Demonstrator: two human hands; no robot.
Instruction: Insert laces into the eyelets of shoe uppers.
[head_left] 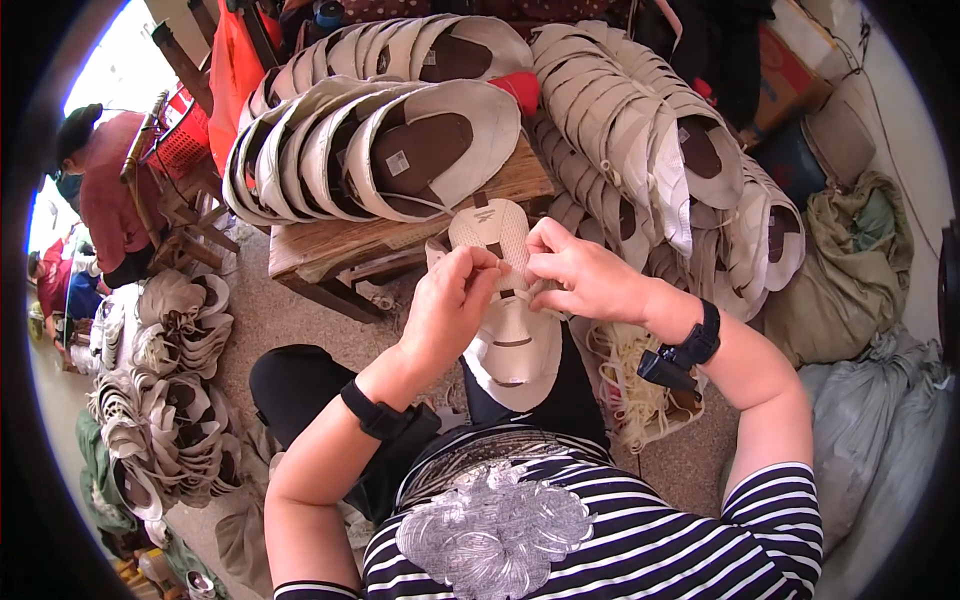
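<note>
Over my lap lies a cream shoe upper (515, 360), its perforated tongue (492, 222) pointing away from me toward the wooden bench. My left hand (452, 300) is closed at the upper's left lacing edge, thumb and fingertips pinched together; whatever is between them is too small to make out. Opposite it, my right hand (585, 275) has its fingers curled and closed on the right lacing edge of the same upper. A thin pale strip shows between the two hands, partly hidden by the fingers.
Nested shoe uppers (460, 110) sit on a wooden bench (330, 245) ahead. More stacks (615, 110) rise at the right and at the far left (170, 400). A box of pale laces (635, 390) stands by my right knee. Sacks (850, 270) line the right; people (115, 190) sit far left.
</note>
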